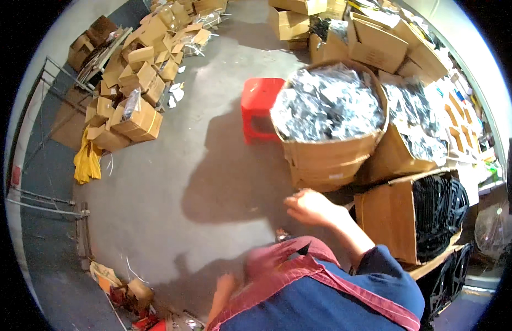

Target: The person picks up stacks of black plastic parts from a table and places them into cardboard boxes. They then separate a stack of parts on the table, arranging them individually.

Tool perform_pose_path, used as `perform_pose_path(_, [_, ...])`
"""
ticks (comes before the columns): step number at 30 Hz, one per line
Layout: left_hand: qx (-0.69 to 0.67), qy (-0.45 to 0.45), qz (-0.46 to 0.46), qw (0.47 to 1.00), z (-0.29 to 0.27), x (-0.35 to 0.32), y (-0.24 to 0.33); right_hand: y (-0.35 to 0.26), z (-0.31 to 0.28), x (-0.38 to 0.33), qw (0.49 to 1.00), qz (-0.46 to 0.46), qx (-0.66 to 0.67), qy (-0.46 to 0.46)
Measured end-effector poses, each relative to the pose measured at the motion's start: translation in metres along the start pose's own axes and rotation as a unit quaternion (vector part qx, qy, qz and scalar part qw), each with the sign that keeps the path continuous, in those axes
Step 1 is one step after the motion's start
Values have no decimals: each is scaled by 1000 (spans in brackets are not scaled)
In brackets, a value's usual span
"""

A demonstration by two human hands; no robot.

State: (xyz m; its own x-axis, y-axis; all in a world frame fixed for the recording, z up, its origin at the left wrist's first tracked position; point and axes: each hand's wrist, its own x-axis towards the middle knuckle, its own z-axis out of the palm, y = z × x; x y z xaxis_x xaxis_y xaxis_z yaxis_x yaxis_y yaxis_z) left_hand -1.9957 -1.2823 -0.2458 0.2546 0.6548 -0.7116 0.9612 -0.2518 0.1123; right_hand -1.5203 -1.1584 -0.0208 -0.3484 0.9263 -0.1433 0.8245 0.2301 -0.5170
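My right hand (pixel 308 207) hangs in front of my body with its fingers loosely curled in and nothing visible in them. It is nearest to a large cardboard box (pixel 327 160), just beyond it, heaped with clear plastic bags (pixel 330 102) of dark parts. To its right, a tilted carton (pixel 385 218) holds a tight stack of black plastic parts (pixel 439 215). Low beside my leg, my left hand (pixel 225 284) is blurred, so its fingers cannot be made out. It appears to touch nothing but may brush my clothing.
A red plastic stool (pixel 258 110) stands left of the full box. Another box of bagged parts (pixel 416 146) sits to the right. Along the left wall lie piled cartons (pixel 137 118), a yellow bag (pixel 88 160) and a metal frame (pixel 82 231). Grey floor (pixel 156 193) lies between.
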Motion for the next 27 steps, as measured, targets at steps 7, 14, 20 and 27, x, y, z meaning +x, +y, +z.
perform_pose_path(7, [-243, -196, -199, 929, -92, 84, -90, 152, -113, 234, 935, 22, -178, 306])
perform_pose_path(14, [-161, 77, -79, 981, -349, 328, -189, 319, -170, 343, 760, 482, -147, 411])
perform_pose_path(20, [-97, 164, -1, 982, -644, 570, -184, 347, -167, 399, 748, 611, -144, 217])
perform_pose_path(27, [-189, 65, 189, 962, -793, 878, -162, 384, -158, 424, 593, 712, -122, 355])
